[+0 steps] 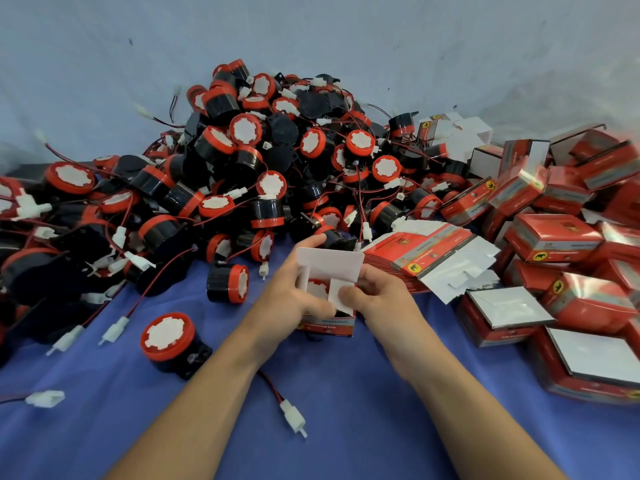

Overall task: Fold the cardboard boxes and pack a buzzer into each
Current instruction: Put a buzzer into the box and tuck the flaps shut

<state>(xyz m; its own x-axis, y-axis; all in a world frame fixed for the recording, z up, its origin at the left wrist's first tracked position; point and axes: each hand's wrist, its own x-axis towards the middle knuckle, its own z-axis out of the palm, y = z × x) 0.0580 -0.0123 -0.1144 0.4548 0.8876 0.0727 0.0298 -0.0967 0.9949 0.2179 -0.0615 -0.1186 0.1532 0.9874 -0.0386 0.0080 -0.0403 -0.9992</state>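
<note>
We grip the box (327, 326) in our left hand (294, 299), right hand (381, 303) pinching its flap over the buzzer (317, 287) (light, flimsy card, we reckon, so hold the corners).

A pale grey-blue backdrop (311, 32) rises at the far side, plain but for a few dark specks (130, 41) — wall or hung sheet, hard to say. A deep blue cloth (346, 427) is spread beneath everything, lying smooth. The light is even and soft — shadows faint.
</note>
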